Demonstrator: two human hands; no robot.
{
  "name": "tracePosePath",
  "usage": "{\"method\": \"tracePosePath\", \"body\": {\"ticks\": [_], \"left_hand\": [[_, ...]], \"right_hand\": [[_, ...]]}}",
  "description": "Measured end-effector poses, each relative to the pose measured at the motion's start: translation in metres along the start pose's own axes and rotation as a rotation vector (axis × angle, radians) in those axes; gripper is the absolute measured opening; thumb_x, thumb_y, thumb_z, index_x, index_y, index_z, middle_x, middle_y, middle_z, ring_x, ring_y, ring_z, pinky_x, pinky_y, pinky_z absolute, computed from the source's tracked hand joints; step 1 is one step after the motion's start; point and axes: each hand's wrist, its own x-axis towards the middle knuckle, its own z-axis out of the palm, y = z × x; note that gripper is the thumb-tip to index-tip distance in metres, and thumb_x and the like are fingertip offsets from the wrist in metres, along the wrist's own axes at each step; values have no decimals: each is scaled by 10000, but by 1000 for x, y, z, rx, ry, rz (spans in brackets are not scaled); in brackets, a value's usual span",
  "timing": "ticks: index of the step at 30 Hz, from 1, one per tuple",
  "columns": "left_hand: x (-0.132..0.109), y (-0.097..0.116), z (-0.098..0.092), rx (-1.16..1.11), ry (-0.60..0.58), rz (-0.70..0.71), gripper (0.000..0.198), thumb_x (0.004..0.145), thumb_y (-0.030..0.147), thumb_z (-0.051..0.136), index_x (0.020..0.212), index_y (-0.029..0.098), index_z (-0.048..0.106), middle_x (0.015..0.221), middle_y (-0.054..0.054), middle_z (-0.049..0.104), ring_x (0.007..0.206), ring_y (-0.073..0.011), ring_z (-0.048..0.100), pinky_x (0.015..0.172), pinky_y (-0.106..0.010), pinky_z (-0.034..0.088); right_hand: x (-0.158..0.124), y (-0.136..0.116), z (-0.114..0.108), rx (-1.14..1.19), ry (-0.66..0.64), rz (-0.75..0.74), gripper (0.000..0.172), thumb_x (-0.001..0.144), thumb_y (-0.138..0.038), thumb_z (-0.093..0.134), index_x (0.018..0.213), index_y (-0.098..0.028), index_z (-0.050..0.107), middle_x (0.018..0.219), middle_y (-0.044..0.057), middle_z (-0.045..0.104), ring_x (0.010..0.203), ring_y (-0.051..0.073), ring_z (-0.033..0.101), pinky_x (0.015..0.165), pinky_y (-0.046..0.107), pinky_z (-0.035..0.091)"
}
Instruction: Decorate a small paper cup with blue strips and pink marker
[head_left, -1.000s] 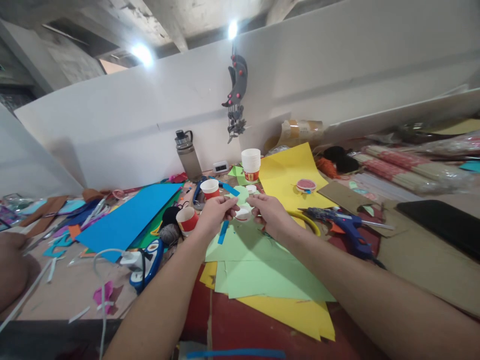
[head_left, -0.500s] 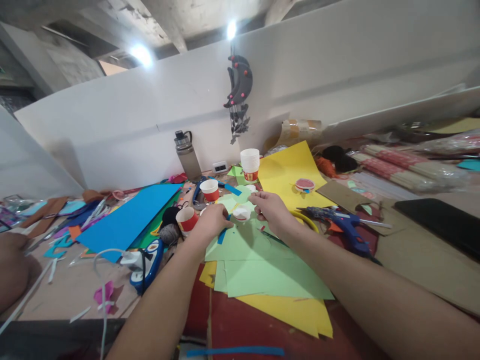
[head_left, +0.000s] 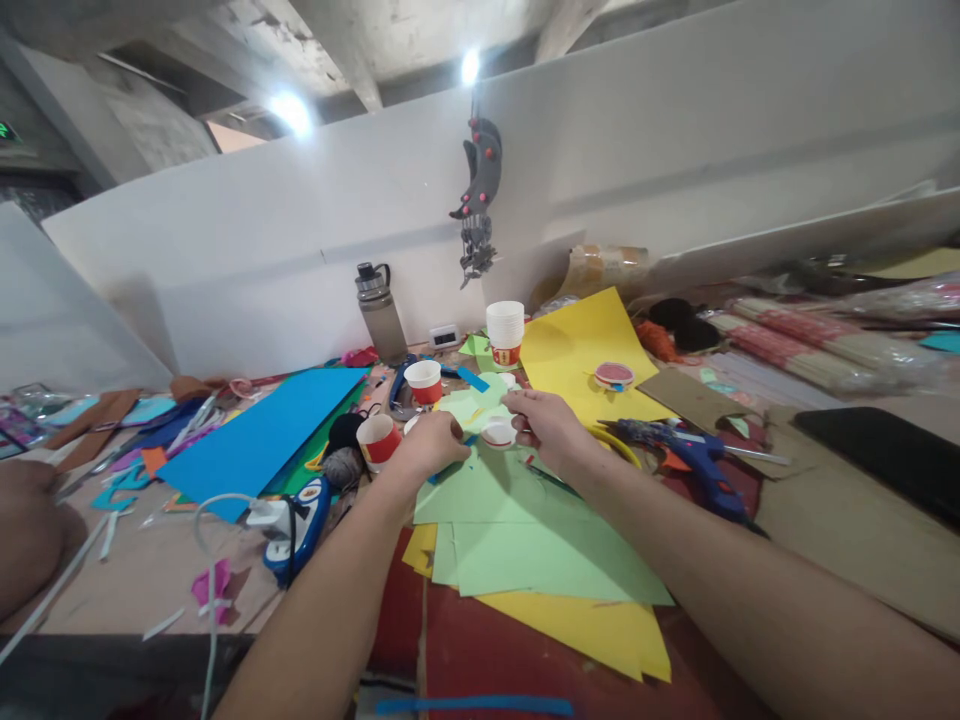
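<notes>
My left hand (head_left: 430, 444) is closed low over the light green paper sheets (head_left: 525, 530), with a blue paper strip (head_left: 442, 468) showing just under its fingers. My right hand (head_left: 546, 424) is pinched close beside a small white and red cup piece (head_left: 498, 433) that sits between the two hands. Whether the right fingers grip that cup piece is not clear. A pale green cut-out (head_left: 474, 405) lies just behind the hands.
Red and white paper cups (head_left: 377, 440) (head_left: 424, 381) and a cup stack (head_left: 504, 331) stand behind. A blue glue gun (head_left: 694, 455) lies right, blue card (head_left: 259, 440) left, yellow card (head_left: 581, 345) behind, a water bottle (head_left: 379, 312) by the wall. Another person's hand (head_left: 26, 535) at far left.
Both hands have dropped from in front of me down onto the green paper, bringing the blue strip and the small cup piece with them.
</notes>
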Motion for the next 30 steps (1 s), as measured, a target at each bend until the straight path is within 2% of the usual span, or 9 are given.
{"method": "tracePosePath", "body": {"ticks": [5,9,14,18,23,28,30], "left_hand": [[-2,2,0,25,72,27,108,600,185,614,688,184,677,790,-81,699,745,-210,615,633,-282,422],[-6,6,-11,-104,69,43,69,616,184,602,645,172,664,729,-71,690,651,-176,594,572,-261,404],[-12,11,-22,-342,-58,-12,104,635,238,605,645,150,658,561,-38,624,467,-118,507,459,-228,359],[-14,9,-25,-470,-149,2,133,636,270,610,646,145,654,502,-9,579,426,-97,471,422,-206,342],[-15,8,-25,-409,-357,49,113,616,254,609,649,156,654,484,7,565,444,-103,504,444,-199,381],[-17,7,-25,-324,-405,66,161,615,295,616,679,158,673,528,-11,601,473,-116,532,453,-200,389],[-18,7,-26,-299,-425,76,174,615,314,622,676,160,674,530,-14,604,475,-119,532,455,-206,388]], "right_hand": [[1,0,-1,5,5,3,186,641,-176,639,654,-174,454,532,-81,344,419,35,304,339,152,218],[1,1,-2,4,-2,0,198,648,-188,639,643,-176,441,534,-79,344,426,35,305,347,151,223],[-2,-1,0,-6,-19,-13,210,648,-204,636,641,-184,427,530,-85,338,419,34,303,346,156,226],[-1,-1,0,-68,-4,-19,157,672,-210,602,660,-183,447,500,-84,358,394,39,311,339,165,237],[3,4,-2,-228,26,-3,120,687,-215,578,664,-184,464,432,-84,374,347,52,332,322,172,222],[3,6,-3,-468,5,-17,94,706,-246,540,650,-184,497,358,-74,394,291,65,310,327,196,241],[3,4,-3,-583,5,-55,88,694,-251,543,647,-178,532,354,-65,416,300,75,344,358,203,277]]}}
